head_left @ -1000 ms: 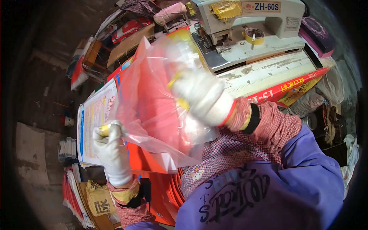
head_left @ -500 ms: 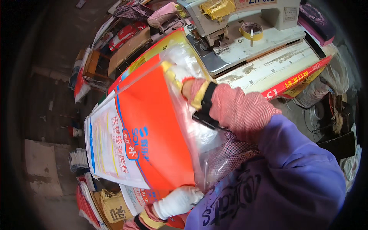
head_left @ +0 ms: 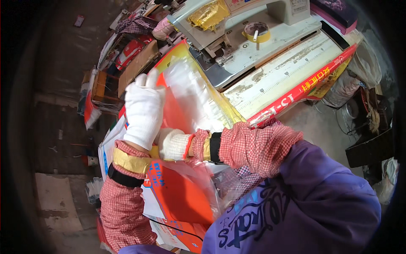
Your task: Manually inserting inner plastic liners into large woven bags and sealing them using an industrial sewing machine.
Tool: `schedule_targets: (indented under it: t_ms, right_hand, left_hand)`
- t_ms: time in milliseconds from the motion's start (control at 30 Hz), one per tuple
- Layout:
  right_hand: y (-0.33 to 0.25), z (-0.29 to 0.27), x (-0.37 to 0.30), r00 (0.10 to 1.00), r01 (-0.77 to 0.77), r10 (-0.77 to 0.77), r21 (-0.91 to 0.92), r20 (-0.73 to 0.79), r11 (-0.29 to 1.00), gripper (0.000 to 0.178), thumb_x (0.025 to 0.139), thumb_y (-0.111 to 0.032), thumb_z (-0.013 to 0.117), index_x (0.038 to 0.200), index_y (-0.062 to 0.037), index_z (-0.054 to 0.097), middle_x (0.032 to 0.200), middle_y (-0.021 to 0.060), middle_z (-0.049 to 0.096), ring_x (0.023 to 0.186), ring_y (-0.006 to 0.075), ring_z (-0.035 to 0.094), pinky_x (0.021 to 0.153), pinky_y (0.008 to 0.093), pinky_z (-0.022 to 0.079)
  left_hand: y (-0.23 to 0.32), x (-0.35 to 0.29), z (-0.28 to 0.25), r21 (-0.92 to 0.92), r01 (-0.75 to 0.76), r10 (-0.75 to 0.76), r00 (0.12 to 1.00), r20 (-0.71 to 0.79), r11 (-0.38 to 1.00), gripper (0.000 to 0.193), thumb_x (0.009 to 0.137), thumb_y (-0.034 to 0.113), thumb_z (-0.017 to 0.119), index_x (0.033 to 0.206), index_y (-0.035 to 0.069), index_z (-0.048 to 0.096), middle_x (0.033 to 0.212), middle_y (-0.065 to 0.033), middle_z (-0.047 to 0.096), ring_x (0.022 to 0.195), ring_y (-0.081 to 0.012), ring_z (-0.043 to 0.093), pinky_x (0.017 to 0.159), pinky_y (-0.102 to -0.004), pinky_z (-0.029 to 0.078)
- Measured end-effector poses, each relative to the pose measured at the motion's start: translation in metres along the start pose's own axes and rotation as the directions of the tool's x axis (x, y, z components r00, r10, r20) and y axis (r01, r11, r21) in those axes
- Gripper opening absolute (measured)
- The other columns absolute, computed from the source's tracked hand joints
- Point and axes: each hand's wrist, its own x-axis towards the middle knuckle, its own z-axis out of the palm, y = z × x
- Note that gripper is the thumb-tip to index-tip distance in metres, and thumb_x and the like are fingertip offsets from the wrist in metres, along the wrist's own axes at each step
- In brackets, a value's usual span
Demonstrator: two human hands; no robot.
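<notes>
In a white glove, my left hand point(head_left: 144, 111) is over the far part of an orange-and-white printed sack point(head_left: 186, 192). Its fingers are curled at the sack's upper edge, the tips partly hidden. My right hand point(head_left: 172, 144), gloved too, lies across the sack just below the left wrist, which hides its fingers. Clear plastic liner film point(head_left: 192, 93) bunches along the sack's right side, its folds shiny and crumpled. Checked red sleeve covers with black bands wrap both forearms.
A sewing machine point(head_left: 270, 44) stands at the far right with a roll of yellow tape point(head_left: 256, 32) on its bed. A red-and-yellow printed strip point(head_left: 302, 86) edges the table. Wooden stool point(head_left: 101, 86) and flattened cardboard point(head_left: 57, 199) are at the left.
My left hand has moved from the sack's near edge up to its far part. My right hand has come left and nearer, to below the left wrist.
</notes>
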Motion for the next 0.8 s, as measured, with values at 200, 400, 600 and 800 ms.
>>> schedule_targets:
  t_ms: [200,400,600,800]
  right_hand:
    - [0.012,-0.010,-0.026,0.991,0.085,-0.084,-0.003,0.109,0.996,0.058,0.082,-0.052,0.044,0.117,-0.0071,0.054,0.106,0.0190,0.060,0.096,0.0306,0.059,0.086,0.0412,0.043]
    - [0.038,0.014,0.000,0.974,-0.096,0.083,0.051,0.210,0.994,0.048,0.080,-0.039,0.046,0.116,-0.0095,0.056,0.091,0.0167,0.064,0.086,0.0331,0.060,0.077,0.0424,0.046]
    - [0.006,0.061,-0.028,0.918,0.274,-0.184,-0.225,0.352,0.935,0.018,0.069,-0.021,0.059,0.074,-0.0061,0.067,0.075,0.0096,0.065,0.063,0.0282,0.062,0.057,0.0415,0.049]
    - [0.032,0.093,-0.114,0.717,0.248,-0.146,-0.054,0.681,0.967,0.017,0.074,-0.019,0.053,0.079,-0.0071,0.064,0.074,0.0095,0.062,0.067,0.0260,0.061,0.058,0.0408,0.048]
  left_hand:
    - [0.003,-0.027,0.004,-0.641,0.340,-0.127,0.926,0.355,0.689,0.006,0.078,0.005,0.053,0.084,0.003,0.054,0.076,-0.0142,0.059,0.072,-0.0295,0.059,0.065,-0.0373,0.048]
    - [-0.069,-0.032,-0.001,-0.095,0.410,-0.338,0.845,0.415,0.907,0.035,0.083,0.011,0.047,0.116,0.003,0.053,0.076,-0.0136,0.061,0.073,-0.0285,0.061,0.065,-0.0368,0.048]
    - [-0.094,0.050,-0.035,0.636,0.107,-0.369,0.881,0.296,0.765,0.021,0.080,0.020,0.050,0.077,0.007,0.065,0.079,-0.0125,0.062,0.077,-0.0292,0.063,0.066,-0.0379,0.050]
    - [-0.115,0.131,-0.052,0.662,0.245,-0.264,0.962,-0.074,0.708,0.020,0.082,0.018,0.049,0.095,0.011,0.062,0.088,-0.0138,0.063,0.081,-0.0322,0.064,0.068,-0.0414,0.052]
